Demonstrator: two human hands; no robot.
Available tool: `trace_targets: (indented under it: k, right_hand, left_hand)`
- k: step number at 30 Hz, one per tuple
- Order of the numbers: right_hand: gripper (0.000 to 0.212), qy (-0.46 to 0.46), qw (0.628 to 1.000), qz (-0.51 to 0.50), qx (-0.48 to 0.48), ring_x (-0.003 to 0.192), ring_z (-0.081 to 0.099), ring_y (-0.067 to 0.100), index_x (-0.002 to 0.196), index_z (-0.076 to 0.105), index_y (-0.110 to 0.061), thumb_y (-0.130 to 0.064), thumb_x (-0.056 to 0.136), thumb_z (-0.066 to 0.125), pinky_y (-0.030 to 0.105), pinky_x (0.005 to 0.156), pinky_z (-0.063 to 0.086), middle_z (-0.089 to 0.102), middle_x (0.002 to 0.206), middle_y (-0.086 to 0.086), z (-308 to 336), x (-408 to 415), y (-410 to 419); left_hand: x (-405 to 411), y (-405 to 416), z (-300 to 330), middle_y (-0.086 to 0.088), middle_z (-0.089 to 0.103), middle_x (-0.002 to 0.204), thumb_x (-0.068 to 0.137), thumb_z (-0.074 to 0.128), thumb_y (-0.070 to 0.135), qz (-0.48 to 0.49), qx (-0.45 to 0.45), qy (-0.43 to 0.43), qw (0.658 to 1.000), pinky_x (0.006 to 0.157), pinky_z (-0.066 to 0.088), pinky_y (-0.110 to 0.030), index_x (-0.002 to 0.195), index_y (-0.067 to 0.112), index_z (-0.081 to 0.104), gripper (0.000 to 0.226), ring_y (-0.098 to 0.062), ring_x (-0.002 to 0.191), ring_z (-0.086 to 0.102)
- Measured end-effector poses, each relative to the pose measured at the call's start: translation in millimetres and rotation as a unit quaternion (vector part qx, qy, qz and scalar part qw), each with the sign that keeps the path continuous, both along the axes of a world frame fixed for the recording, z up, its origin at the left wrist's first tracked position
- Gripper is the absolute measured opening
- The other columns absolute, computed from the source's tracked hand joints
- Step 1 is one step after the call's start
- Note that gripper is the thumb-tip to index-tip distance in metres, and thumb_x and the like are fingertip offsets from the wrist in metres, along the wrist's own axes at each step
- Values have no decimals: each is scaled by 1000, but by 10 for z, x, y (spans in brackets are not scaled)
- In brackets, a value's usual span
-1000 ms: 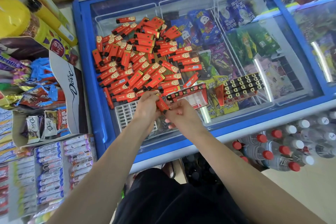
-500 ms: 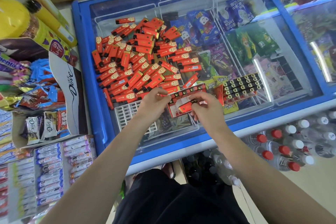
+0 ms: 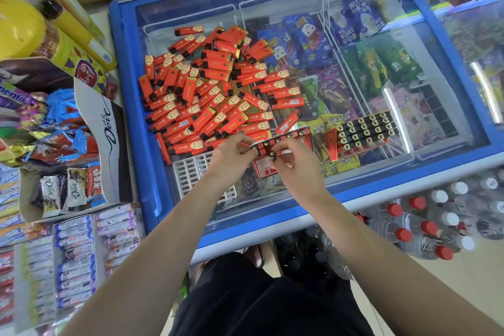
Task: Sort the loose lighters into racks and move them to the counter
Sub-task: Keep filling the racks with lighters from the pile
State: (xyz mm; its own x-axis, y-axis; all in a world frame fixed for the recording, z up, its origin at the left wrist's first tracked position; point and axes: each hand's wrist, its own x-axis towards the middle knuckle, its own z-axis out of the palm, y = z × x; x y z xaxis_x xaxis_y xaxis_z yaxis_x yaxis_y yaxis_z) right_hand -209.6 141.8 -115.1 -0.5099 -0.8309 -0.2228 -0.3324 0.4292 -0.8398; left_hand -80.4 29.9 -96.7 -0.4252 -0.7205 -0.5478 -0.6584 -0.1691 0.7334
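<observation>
Since half a second ago: right hand [image 3: 296,169] has shifted left toward the left hand [image 3: 231,158]; the lighter it carried flat over the red rack [image 3: 275,153] now stands upright at the rack's near row, black top up. Both hands now meet at the rack's left end.

Left to right:
- Far left: candy display with a Dove box [image 3: 106,128] and chocolate bars, rows of gum packs [image 3: 73,254] below it.
- Freezer [image 3: 272,215], blue frame, glass lid; everything being sorted sits on that lid.
- Loose lighters [image 3: 207,90]: big red pile on the lid's left half, lying flat in all directions, well back from the hands.
- White plastic grid rack [image 3: 193,174] lies flat on the lid near edge, partly under the left wrist.
- Left hand: fingers curled, pinching the left end of the red rack's row of lighter tops.
- Red rack: partly filled, one back row of black tops showing, just right of the pile.
- Right hand: fingers curled, grip closed on the upright lighter [image 3: 272,154] at the rack's front.
- Filled rack [image 3: 362,132]: several full rows of black tops, just right of the red rack, not touched.
- Far right, floor level: water bottles [image 3: 425,226] with red and white caps.
</observation>
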Motion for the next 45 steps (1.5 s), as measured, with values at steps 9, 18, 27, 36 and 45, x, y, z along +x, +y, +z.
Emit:
trace_targets:
  k: [9,18,27,36,45]
  right_hand:
    - [7,-216,966,-142,-30,91,76,24,101,65,-15,-8,98,64,39,87,60,71,103,4,-12,57,-111]
    - [4,-326,921,-209,32,95,76,27,98,61,-14,-14,100,64,34,91,60,74,100,16,-65,48,-177]
    - [38,-232,949,-177,117,60,71,17,105,59,0,-37,98,66,36,69,64,74,75,13,-120,43,-163]
    - [26,29,997,-59,-37,54,38,10,76,46,-12,-15,98,59,21,52,34,48,64,1,420,77,-399]
    - [36,253,926,265,95,120,57,26,128,67,-16,-4,95,60,43,96,53,62,130,4,273,-32,-1342]
  left_hand:
    - [21,-10,-90,-3,70,90,98,69,22,9,10,15,1000,83,61,-55,112,26,68,15,-29,86,75]
    - [25,-17,-67,-3,70,92,98,69,23,5,15,13,1000,85,60,-57,111,28,67,13,-35,90,75]
    - [40,-21,-30,-4,72,94,99,68,26,1,8,13,1000,84,61,-55,113,27,66,14,-31,88,75]
    - [438,-589,-14,2,64,110,102,63,21,43,-129,-61,989,65,47,-21,125,15,61,24,-10,88,63]
    - [577,-1056,-163,-8,58,135,95,72,34,-117,-218,-241,939,93,54,-49,140,13,52,53,-30,124,55]
